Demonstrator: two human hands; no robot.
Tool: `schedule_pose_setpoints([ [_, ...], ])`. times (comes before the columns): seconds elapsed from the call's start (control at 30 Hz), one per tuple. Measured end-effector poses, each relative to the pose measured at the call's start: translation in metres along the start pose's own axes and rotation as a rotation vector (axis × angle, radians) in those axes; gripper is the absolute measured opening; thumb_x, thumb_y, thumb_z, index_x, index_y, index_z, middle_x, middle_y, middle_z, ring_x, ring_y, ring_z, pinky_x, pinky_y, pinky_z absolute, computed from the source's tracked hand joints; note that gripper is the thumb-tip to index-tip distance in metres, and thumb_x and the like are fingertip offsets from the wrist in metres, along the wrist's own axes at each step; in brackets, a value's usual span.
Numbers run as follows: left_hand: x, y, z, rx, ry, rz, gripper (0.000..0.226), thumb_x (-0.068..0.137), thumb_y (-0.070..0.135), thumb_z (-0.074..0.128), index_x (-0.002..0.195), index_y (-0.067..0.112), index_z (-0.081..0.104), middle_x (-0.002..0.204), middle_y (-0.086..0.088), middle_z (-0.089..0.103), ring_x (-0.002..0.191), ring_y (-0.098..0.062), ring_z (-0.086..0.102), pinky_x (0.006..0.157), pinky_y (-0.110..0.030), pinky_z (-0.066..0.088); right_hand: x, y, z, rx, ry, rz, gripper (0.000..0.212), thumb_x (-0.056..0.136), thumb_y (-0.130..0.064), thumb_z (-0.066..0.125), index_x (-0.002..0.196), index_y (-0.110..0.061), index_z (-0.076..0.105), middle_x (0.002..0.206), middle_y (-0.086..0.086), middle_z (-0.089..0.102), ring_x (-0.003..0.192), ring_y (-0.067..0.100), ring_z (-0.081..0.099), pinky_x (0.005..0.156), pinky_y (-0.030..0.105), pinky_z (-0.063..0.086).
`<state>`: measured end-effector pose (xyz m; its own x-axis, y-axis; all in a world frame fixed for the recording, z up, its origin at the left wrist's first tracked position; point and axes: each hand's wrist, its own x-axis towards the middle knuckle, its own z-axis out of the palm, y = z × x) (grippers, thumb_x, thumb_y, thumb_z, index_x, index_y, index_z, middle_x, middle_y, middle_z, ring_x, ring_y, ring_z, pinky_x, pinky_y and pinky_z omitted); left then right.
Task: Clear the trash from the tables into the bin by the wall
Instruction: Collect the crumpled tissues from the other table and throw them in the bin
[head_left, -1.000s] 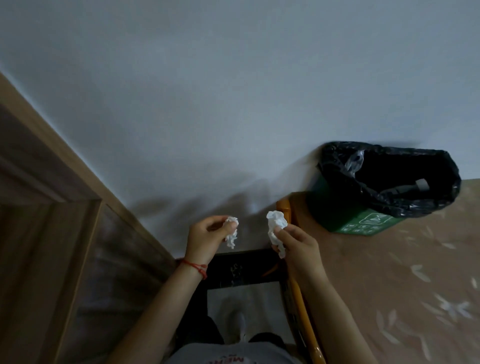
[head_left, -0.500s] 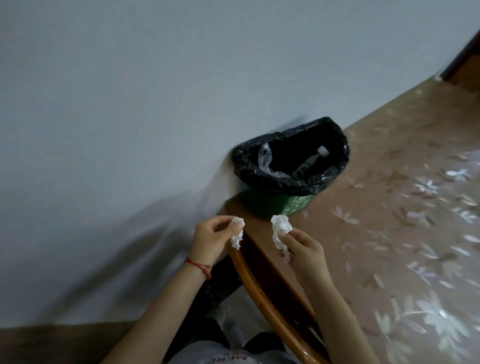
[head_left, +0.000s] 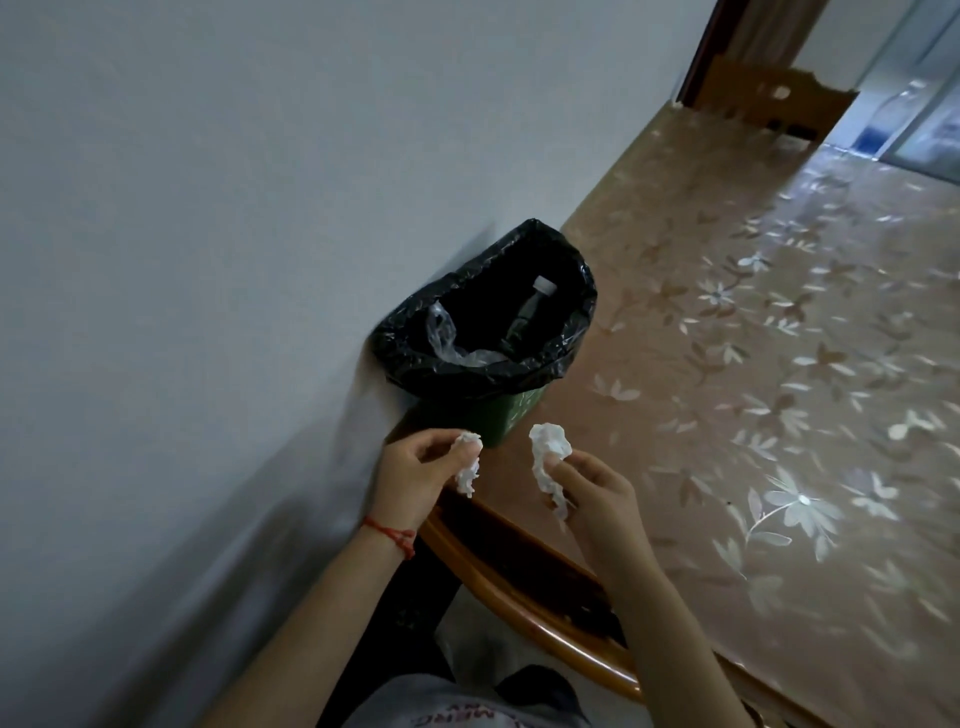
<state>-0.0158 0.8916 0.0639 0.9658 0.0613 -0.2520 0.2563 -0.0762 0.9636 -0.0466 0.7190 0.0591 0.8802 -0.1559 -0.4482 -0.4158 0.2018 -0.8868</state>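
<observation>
Grips pinch tissues (head_left: 548, 457) near bin (head_left: 488, 332).

We seem to be in a home, in a dining or living room. The table (head_left: 727, 364) beside us is our landmark: a wooden one with a rounded, polished edge, covered by a glossy brown cloth printed with pale flowers, the sort laid over a household table. On its near corner, against the plain white wall (head_left: 208, 208), stands a small green bin (head_left: 524, 410) lined with a black bag (head_left: 483, 364), with a plastic bottle (head_left: 530, 306) and clear wrapping inside. Beyond the table's far end we see a carved wooden chair back (head_left: 774, 98), a dark door frame (head_left: 701, 52), and a brighter room past it.
</observation>
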Motion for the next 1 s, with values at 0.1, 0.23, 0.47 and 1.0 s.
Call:
schedule_pose_setpoints([
  [0.1,0.001,0.0,0.005,-0.026,0.008,-0.008,0.009,0.075,0.015,0.071,0.083,0.018,0.069,0.078,0.004,0.069,0.065,0.005,0.065,0.061,-0.01,0.052,0.005,-0.013,0.002,0.027,0.001,-0.039,0.016,0.084,-0.017,0.064,0.096,-0.008,0.068,0.075,0.008,0.064,0.065,0.016,0.055,0.059,0.028,0.043],
  [0.23,0.002,0.002,0.013,-0.059,0.02,-0.038,0.015,0.074,0.017,0.072,0.089,0.012,0.07,0.082,-0.002,0.07,0.074,-0.009,0.067,0.072,-0.024,0.056,0.018,-0.044,0.005,0.029,-0.022,-0.114,0.013,0.082,-0.02,0.067,0.09,-0.011,0.069,0.069,0.001,0.064,0.063,0.014,0.055,0.06,0.027,0.044],
  [0.47,0.003,0.008,0.021,-0.122,0.026,-0.058,0.013,0.075,0.014,0.071,0.088,0.01,0.069,0.077,-0.004,0.069,0.06,-0.001,0.066,0.056,-0.014,0.053,0.059,-0.097,0.024,-0.029,-0.055,-0.251,0.008,0.082,-0.019,0.068,0.082,-0.011,0.069,0.067,0.0,0.063,0.061,0.011,0.057,0.065,0.027,0.046],
  [1.0,0.003,0.011,0.013,-0.085,0.065,-0.036,0.011,0.074,0.017,0.072,0.085,0.018,0.07,0.081,-0.002,0.071,0.07,-0.006,0.068,0.07,-0.024,0.057,0.048,-0.096,0.022,-0.412,0.09,-0.497,0.035,0.085,-0.026,0.063,0.118,-0.012,0.06,0.105,-0.001,0.067,0.096,0.011,0.063,0.085,0.023,0.051],
])
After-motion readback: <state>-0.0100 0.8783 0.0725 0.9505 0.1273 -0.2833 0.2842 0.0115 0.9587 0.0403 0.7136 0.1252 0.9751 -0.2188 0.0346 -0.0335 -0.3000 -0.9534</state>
